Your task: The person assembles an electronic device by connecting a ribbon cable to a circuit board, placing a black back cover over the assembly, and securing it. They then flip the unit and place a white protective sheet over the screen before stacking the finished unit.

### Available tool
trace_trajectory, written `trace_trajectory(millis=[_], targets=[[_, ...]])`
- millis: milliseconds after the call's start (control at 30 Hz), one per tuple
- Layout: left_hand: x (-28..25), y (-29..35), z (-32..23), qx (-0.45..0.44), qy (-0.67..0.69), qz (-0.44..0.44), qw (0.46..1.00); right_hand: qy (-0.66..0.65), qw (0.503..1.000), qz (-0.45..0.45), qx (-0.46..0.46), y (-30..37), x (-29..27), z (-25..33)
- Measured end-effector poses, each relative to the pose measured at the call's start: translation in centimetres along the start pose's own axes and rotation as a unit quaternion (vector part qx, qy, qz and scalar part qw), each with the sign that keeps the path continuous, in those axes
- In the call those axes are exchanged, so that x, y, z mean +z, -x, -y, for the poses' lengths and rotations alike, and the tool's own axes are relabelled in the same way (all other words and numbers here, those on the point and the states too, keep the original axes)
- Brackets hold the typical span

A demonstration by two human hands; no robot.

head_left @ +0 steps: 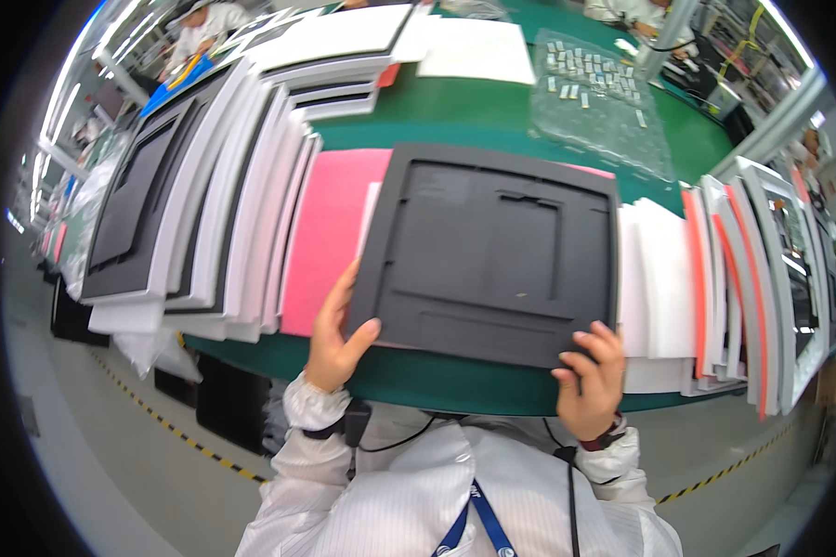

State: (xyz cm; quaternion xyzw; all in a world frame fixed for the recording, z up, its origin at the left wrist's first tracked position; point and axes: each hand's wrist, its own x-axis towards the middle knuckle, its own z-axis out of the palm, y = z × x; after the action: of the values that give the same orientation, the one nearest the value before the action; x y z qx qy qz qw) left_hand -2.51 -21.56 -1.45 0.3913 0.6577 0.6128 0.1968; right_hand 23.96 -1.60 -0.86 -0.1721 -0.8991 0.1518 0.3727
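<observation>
A black, squarish foam-like tray (478, 241) with a raised rim and stepped recesses lies in front of me, tilted slightly. My left hand (334, 334) grips its lower left edge, thumb on top and fingers along the side. At the lower right corner, my right hand (593, 381) holds the rim with bent fingers. Under the tray a pink sheet (330, 241) shows at the left, with a narrow white strip beside it. A tiny pale speck sits in the tray's lower recess.
Left of the tray stands a tall stack of white, grey and black panels (223, 204). White sheets (664, 278) and a stack with orange layers (752, 288) line the right. Behind, on the green table (437, 121), lies clear plastic (594, 102) bearing small pieces. Other people work farther back.
</observation>
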Motion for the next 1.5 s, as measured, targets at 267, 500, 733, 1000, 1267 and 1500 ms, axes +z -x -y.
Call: trace_trajectory(millis=[267, 500, 733, 1000, 1267, 1500], targets=[[-0.2, 0.5, 0.3, 0.0, 0.015, -0.01, 1.0, -0.014, 0.999, 0.029, 0.011, 0.6, 0.3, 0.2], [0.3, 0.1, 0.0, -0.009, 0.034, 0.022, 0.999, -0.003, 0.999, 0.032, 0.025, 0.8, -0.1, -0.1], [0.5, -0.2, 0.3, 0.002, -0.026, 0.017, 1.0, 0.04, 0.997, 0.052, 0.029, 0.8, -0.1, -0.2], [0.3, -0.4, -0.1, 0.072, -0.263, 0.006, 0.962, 0.081, 0.994, 0.062, 0.039, 0.2, -0.6, 0.0], [-0.1, -0.6, -0.2, 0.088, -0.302, 0.037, 0.948, 0.001, 0.995, 0.069, 0.073, 1.4, -0.7, -1.3], [-0.2, -0.8, -0.5, 0.089, -0.315, 0.051, 0.943, 0.061, 0.989, 0.111, 0.073, 2.0, -0.4, -1.5]])
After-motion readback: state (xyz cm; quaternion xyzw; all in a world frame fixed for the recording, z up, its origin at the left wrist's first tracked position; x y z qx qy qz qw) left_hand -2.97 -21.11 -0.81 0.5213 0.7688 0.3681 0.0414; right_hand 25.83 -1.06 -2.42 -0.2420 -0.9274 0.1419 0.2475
